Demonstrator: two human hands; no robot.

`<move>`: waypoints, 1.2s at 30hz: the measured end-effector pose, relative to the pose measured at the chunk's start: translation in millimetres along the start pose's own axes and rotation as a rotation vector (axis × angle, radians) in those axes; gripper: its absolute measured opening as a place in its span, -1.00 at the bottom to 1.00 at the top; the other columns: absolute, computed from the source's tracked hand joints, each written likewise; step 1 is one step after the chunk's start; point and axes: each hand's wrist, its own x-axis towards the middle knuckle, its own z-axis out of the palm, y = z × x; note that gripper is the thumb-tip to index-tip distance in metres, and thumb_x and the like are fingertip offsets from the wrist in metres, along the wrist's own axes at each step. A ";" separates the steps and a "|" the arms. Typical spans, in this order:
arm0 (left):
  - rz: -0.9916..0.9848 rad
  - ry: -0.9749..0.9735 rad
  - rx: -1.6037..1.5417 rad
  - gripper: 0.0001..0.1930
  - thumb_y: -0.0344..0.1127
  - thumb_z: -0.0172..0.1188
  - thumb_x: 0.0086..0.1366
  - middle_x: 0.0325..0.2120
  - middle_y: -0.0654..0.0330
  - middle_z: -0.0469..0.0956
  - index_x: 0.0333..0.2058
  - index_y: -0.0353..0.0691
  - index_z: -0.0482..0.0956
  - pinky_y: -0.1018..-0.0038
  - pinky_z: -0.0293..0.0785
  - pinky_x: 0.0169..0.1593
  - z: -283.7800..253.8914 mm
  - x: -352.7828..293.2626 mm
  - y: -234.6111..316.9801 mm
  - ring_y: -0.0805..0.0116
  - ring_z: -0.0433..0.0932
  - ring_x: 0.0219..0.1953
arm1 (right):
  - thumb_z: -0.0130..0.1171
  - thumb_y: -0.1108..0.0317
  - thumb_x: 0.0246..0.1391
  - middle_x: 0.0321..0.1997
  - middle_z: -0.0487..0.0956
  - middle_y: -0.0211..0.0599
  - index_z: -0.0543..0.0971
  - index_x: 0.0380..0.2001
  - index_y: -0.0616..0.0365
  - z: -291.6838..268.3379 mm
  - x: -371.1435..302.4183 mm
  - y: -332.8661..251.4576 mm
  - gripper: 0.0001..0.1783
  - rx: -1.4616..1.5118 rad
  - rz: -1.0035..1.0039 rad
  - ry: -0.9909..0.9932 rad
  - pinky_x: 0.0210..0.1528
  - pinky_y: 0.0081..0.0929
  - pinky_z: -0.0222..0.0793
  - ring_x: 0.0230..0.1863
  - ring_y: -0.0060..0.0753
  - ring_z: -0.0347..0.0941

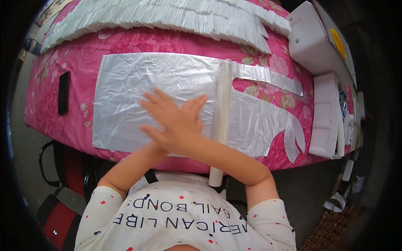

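Observation:
A clear plastic sheet (125,92), cut like an apron with straps at its right end, lies flat on the pink flowered tablecloth (79,58). A white rod (222,104) lies across it from front to back, its near end past the table edge. My forearms cross over the sheet. My right hand (161,115) lies flat with spread fingers pointing left. My left hand (191,109) lies partly under it, fingers pointing up and right toward the rod. Both palms press on the sheet and hold nothing.
A long overlapping row of folded clear plastic pieces (167,16) runs along the table's far side. A black phone (63,92) lies at the left. White foam boxes (324,113) and a white case (310,39) stand at the right. A red and black chair (63,167) is below left.

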 end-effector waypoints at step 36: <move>-0.685 0.607 -0.491 -0.60 -0.20 -0.18 0.35 -0.08 0.10 0.45 0.06 -0.32 0.27 0.60 0.34 -0.18 -176.1 -215.3 -6.1 0.51 0.43 -0.25 | 0.03 0.05 0.04 0.16 0.32 -0.18 0.40 0.01 0.15 36.8 44.9 35.4 -0.47 -0.345 -0.377 -0.403 0.28 -0.13 -0.10 0.27 -0.15 0.08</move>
